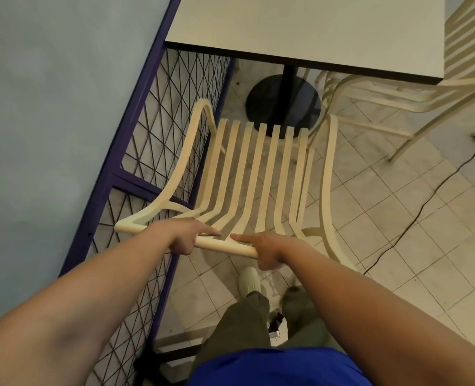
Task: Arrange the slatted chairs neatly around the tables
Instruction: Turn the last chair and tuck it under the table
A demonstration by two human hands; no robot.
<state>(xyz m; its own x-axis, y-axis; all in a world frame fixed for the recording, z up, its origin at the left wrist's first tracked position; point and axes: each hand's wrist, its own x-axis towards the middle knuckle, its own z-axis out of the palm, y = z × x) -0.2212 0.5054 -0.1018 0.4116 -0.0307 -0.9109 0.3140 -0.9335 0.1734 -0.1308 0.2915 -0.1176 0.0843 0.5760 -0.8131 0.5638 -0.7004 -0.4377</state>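
Nearest, at six o'clock, are a blue shirt hem, olive trousers and two shoes on the tiled floor (398, 218). Just beyond, the left hand (187, 236) and the right hand (267, 250) both curl closed around the top rail of one slatted chair (258, 174), thumbs laid along the rail. The chair faces twelve o'clock, its seat short of the table (300, 26). At nine o'clock a purple wire-mesh fence (152, 151) runs just beside its left armrest. At twelve, the table's black round base (283, 107) stands right ahead of the seat slats. At two o'clock a second chair (398, 90) sits partly under the table; a black cable (414, 218) trails across the floor at three.
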